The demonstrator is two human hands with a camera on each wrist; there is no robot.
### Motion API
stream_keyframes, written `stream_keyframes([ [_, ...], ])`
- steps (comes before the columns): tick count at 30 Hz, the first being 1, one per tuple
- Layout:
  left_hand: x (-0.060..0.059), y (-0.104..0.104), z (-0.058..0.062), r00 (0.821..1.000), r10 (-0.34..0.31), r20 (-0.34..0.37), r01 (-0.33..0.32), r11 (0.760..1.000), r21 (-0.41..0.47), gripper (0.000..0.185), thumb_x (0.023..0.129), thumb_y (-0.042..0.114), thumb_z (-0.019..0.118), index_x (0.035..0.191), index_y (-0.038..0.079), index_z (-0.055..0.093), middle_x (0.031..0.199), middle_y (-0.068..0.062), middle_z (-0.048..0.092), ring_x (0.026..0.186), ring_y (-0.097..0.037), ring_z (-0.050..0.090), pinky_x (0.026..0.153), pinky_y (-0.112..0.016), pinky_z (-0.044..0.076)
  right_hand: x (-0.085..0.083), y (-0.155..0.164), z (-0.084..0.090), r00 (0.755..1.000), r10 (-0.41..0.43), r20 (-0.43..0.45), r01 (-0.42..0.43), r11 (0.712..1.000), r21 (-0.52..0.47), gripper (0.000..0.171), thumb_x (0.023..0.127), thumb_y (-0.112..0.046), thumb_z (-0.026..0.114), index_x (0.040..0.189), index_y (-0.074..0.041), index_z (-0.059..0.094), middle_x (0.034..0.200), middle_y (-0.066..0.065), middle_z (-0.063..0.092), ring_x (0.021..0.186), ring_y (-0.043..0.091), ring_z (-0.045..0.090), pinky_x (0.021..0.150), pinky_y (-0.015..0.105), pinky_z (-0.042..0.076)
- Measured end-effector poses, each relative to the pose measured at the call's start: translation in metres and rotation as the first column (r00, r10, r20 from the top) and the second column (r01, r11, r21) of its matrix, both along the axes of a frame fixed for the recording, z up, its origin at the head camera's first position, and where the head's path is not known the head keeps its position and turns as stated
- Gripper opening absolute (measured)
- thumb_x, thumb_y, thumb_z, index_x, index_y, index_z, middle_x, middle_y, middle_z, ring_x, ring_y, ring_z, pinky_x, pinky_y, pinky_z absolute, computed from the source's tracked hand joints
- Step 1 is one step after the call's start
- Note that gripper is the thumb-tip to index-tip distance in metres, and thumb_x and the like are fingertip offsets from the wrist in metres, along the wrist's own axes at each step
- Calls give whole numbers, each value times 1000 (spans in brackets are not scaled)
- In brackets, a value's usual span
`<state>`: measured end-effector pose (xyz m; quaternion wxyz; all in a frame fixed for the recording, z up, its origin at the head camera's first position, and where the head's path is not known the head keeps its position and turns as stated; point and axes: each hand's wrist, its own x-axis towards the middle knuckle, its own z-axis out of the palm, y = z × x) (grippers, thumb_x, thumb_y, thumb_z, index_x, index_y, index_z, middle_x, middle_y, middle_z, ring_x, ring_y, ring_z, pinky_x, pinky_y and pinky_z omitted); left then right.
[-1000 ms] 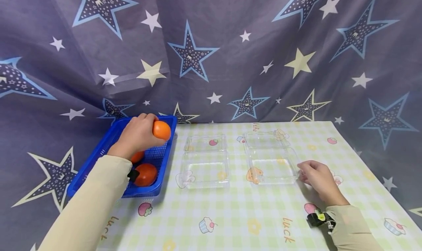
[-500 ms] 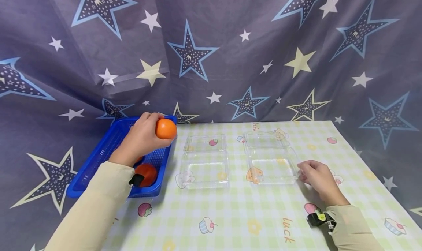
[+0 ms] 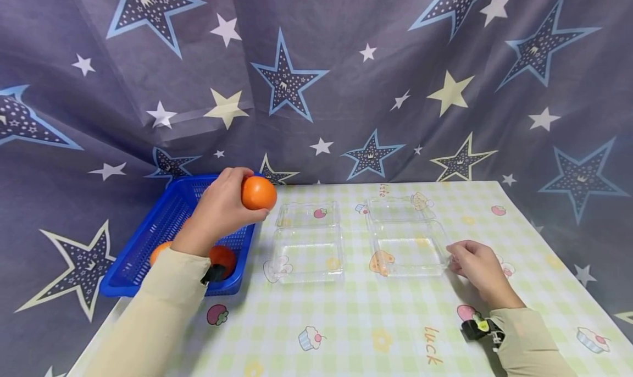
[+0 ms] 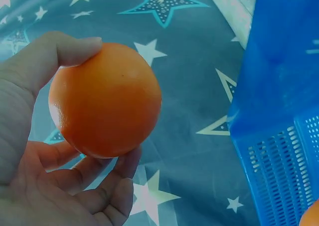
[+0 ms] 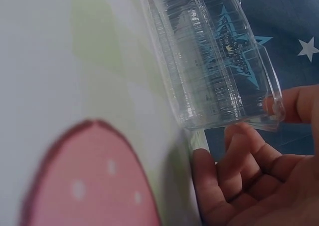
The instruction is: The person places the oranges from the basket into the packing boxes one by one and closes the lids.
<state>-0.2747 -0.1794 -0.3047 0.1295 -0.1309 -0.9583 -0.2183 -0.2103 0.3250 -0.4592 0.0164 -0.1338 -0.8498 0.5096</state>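
Star-print cloth behind, checked tablecloth [image 3: 346, 322] below. Left hand [image 3: 217, 212] raised over basket [image 3: 143, 245] edge, thumb and fingers curled round orange [image 3: 259, 193], held clear of table. Right hand [image 3: 477, 267] resting on cloth, fingertips pinching corner of right clear tray [image 3: 407, 250].

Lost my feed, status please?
Left hand grips orange above basket. Right hand pinches clear box corner. Nothing in the way.

Place: staged recording set
Backdrop: star curtain [image 3: 316, 80] fills the upper frame
Counter: cartoon checked cloth [image 3: 356, 322] below
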Motion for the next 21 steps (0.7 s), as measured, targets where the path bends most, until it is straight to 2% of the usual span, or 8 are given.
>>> stream_keyframes([
  [11,10,10,-2,999,-24,-47,26,999,37,78,73,38,90,136,10,54,128,-11,57,104,-33,59,89,-55,52,1,0,0,1000,-15,-3,15,1000,-5,42,103,-32,55,121,5,63,87,5,61,82,12,60,73,23,59],
  [15,12,14,-4,996,-51,-73,54,998,40,75,74,38,90,134,10,55,126,-12,61,106,-35,57,92,-56,48,2,-1,0,1000,-13,9,13,1000,6,43,104,-34,54,123,5,62,88,6,60,84,14,59,73,22,58],
  [21,16,22,-5,993,-59,-101,63,997,40,76,73,42,90,135,11,57,128,-13,63,108,-36,55,93,-55,43,1,-1,1,1000,-11,12,11,1000,9,44,104,-35,53,124,4,62,89,6,60,85,15,59,74,22,58],
])
